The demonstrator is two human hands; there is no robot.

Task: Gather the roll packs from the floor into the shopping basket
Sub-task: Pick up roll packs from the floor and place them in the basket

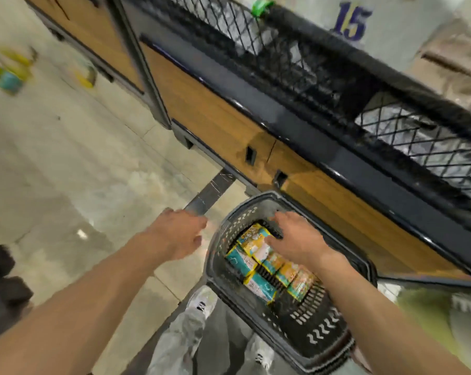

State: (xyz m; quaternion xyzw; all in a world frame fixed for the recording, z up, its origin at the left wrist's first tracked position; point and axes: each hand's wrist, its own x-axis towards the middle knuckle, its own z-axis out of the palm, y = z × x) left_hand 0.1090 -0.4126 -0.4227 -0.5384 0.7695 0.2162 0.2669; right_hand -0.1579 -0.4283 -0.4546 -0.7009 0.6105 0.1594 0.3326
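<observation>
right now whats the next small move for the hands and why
Probably lift the right hand out of the shopping basket; it rests open over the roll packs already inside. Then reach for the blurred packs on the floor, far left.

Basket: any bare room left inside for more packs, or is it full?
Inside the shopping basket, the near end between the roll packs and the near rim is bare. The far end is crowded: packs lie there with the right hand over them. The left hand hovers outside, over the floor.
</observation>
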